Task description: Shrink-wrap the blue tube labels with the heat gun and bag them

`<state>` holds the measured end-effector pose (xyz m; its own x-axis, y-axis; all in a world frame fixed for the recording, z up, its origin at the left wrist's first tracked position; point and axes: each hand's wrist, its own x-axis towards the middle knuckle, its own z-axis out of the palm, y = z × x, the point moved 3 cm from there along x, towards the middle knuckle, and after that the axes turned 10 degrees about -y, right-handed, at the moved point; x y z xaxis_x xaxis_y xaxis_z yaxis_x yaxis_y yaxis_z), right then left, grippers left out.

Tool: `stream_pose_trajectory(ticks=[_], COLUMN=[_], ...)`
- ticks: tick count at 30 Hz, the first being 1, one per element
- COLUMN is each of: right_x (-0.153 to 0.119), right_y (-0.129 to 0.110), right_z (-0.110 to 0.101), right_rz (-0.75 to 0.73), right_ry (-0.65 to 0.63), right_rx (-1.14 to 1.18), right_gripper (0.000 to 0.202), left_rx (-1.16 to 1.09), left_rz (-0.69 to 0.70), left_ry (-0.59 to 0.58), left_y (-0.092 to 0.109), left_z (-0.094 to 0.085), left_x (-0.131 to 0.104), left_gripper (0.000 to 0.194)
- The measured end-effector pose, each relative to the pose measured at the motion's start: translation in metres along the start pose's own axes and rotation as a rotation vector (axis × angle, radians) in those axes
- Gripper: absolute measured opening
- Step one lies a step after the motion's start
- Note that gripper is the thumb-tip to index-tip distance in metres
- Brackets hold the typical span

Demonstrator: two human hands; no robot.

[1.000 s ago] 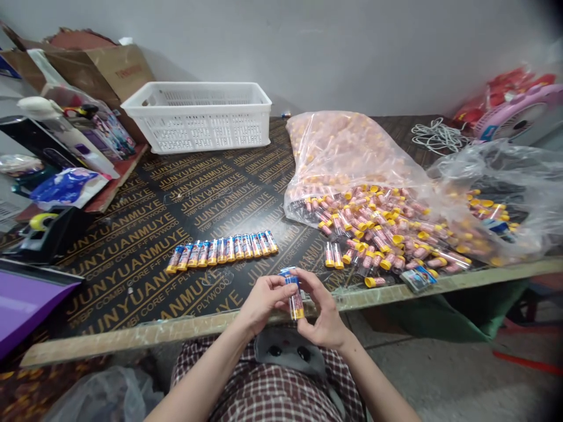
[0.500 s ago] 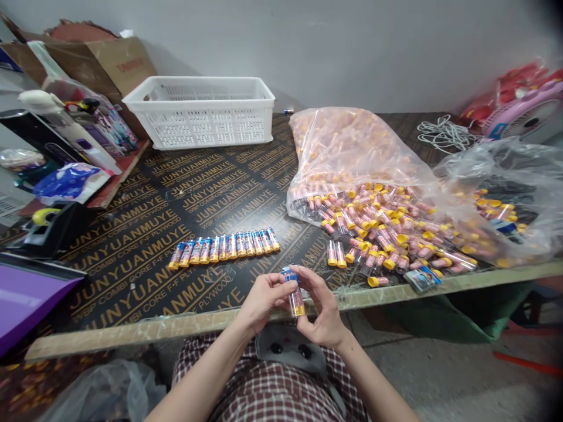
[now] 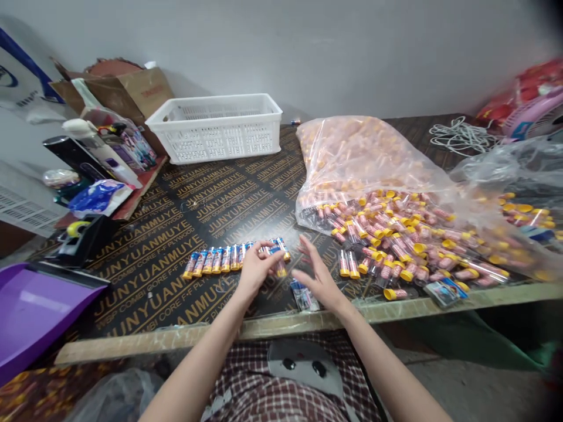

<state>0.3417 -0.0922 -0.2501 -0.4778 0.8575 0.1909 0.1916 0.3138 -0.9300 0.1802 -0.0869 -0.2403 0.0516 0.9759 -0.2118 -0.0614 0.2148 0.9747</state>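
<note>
My left hand (image 3: 257,268) pinches a small clear tube (image 3: 280,269) with a yellow cap and a blue label, close to the right end of a row of similar tubes (image 3: 219,259). Fingers apart and holding nothing, my right hand (image 3: 320,278) hovers to the right of that tube. Beneath its fingers lies a stack of printed labels (image 3: 304,296) near the table's front edge. My left fingers hide part of the row. Two tubes without blue labels (image 3: 349,264) stand side by side to the right of my right hand.
A large clear bag (image 3: 356,152) spills a heap of yellow-capped tubes (image 3: 396,240) over the right side. One more label packet (image 3: 446,291) lies by the front edge. A white basket (image 3: 220,138) stands at the back, a tape dispenser (image 3: 88,240) and purple dustpan (image 3: 39,310) at left.
My left hand has carried the labelled tube forward to the row's right end. My right hand has let go of the tube and opened. A label stack now shows on the table below it.
</note>
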Motion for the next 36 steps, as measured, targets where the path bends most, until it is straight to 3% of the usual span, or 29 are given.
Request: stream_pose_trajectory(ticks=[3,5,8,11,16,20,22,24,27,32,36], right_x=[0.034,0.047,0.048,0.043,0.042,0.029,0.013,-0.005,-0.031,-0.056,-0.062], right_y=[0.03,0.044,0.053,0.053,0.047,0.032,0.027,0.029,0.037,0.038,0.031], right_z=[-0.003,-0.002,-0.001,-0.001,-0.004,-0.033,-0.053,-0.07,-0.083,-0.07,-0.06], right_rz=[0.151,0.19,0.188,0.156,0.143,0.078,0.121,0.247,0.384,0.269,0.231], right_ry=[0.068,0.069,0.039,0.022,0.083,0.363,0.459,0.443,0.322,0.168,0.155], right_rx=[0.081,0.135,0.174,0.181,0.077,-0.248,-0.5,-0.762,-1.051,-1.176,-1.134], right_gripper=[0.043,0.038,0.038,0.039,0.037,0.032,0.032,0.035,0.035,0.03,0.029], left_rx=[0.376,0.637,0.941,1.089,1.045,1.015,0.996,0.95,0.898,0.898,0.937], left_rz=[0.103,0.128,0.113,0.078,0.157,0.143,0.11,0.085,0.068,0.108,0.099], left_ry=[0.121,0.161,0.18,0.156,0.21,-0.044,-0.125,-0.099,-0.044,-0.086,-0.063], left_y=[0.009,0.011,0.012,0.016,0.023,-0.005,-0.022,-0.034,-0.039,-0.037,-0.038], left_z=[-0.01,-0.009,-0.002,0.002,0.006,0.029,0.039,0.042,0.039,0.039,0.04], left_x=[0.034,0.05,0.064,0.066,0.036,-0.005,-0.019,-0.024,-0.023,-0.024,-0.028], left_gripper=[0.039,0.033,0.031,0.038,0.036,0.027,0.019,0.014,0.01,0.011,0.004])
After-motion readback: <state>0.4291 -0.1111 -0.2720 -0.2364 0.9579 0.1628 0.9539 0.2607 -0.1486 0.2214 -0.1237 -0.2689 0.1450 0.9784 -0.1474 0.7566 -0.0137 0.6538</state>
